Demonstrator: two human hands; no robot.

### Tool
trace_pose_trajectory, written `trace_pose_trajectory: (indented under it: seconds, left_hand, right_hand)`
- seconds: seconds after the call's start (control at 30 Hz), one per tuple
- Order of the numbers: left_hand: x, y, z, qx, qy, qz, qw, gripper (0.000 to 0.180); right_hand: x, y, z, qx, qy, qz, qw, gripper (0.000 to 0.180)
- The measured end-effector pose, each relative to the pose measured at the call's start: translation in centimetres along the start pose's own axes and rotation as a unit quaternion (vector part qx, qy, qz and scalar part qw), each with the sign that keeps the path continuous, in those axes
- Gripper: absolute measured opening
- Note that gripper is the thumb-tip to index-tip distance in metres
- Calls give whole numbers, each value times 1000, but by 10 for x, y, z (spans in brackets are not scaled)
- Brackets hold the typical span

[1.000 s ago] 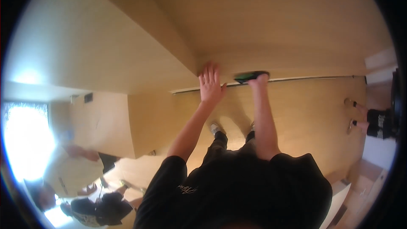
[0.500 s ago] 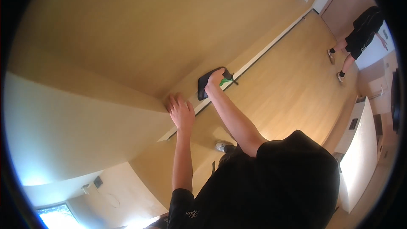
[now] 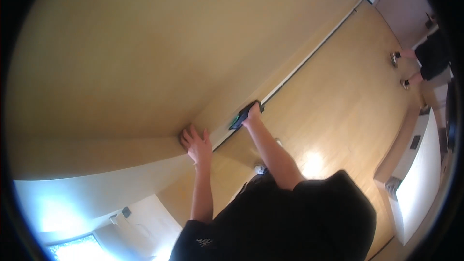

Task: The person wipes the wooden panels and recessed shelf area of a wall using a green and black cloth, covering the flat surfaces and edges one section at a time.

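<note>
My right hand (image 3: pixel 253 112) is closed on a dark, flat pad-like thing (image 3: pixel 239 120) with a green edge. Its exact kind does not show. The pad lies against the low part of a large tan wall-like surface (image 3: pixel 121 58), beside the pale strip along its foot. My left hand (image 3: pixel 196 146) rests with spread fingers at the corner where this surface meets a side face, left of the pad and apart from it. Its fingertips touch the tan surface.
A pale strip with a dark line (image 3: pixel 309 60) runs along the tan wood-look floor (image 3: pixel 333 92). At the far right a person in dark clothes (image 3: pixel 432 58) stands or walks. A white-topped piece of furniture (image 3: pixel 418 169) is at the right, a bright window (image 3: pixel 77 249) at lower left.
The view has shifted. My right hand and the pad sit lower in the picture, the pad turned more edge-on. My left fingers are spread wider. The other person appears farther right.
</note>
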State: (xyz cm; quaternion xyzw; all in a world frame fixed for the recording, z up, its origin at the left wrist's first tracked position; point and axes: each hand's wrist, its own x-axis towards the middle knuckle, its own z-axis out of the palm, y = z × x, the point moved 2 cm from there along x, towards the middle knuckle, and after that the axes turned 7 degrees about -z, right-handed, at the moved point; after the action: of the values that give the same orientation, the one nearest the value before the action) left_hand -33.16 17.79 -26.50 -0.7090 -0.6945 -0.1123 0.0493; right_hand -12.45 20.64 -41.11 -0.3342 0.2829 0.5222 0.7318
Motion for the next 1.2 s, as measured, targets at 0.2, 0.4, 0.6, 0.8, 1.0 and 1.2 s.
trace_pose_trajectory:
  seconds: [0.2, 0.4, 0.6, 0.8, 1.0, 1.2]
  left_hand:
    - [0, -20, 21, 47, -2, -3, 999, 53]
    - [9, -31, 39, 24, 12, -26, 999, 51]
    - [36, -5, 63, -36, -1, 20, 999, 52]
    - [77, -38, 75, -64, -2, 73, 995, 60]
    - [142, -5, -86, -463, -210, 166, 845, 27]
    - [136, -78, -304, -635, 278, 265, 670, 23]
  right_hand:
    - [-81, 31, 41, -39, 17, 18, 999, 49]
    - [-86, 68, 56, -50, -39, -43, 997, 52]
    - [69, 62, 22, 3, 58, -194, 979, 64]
    - [7, 121, 86, -116, 134, -55, 983, 57]
    - [-45, 153, 126, -202, -79, -142, 966, 49]
    - [-25, 135, 116, -267, 104, -225, 931, 60]
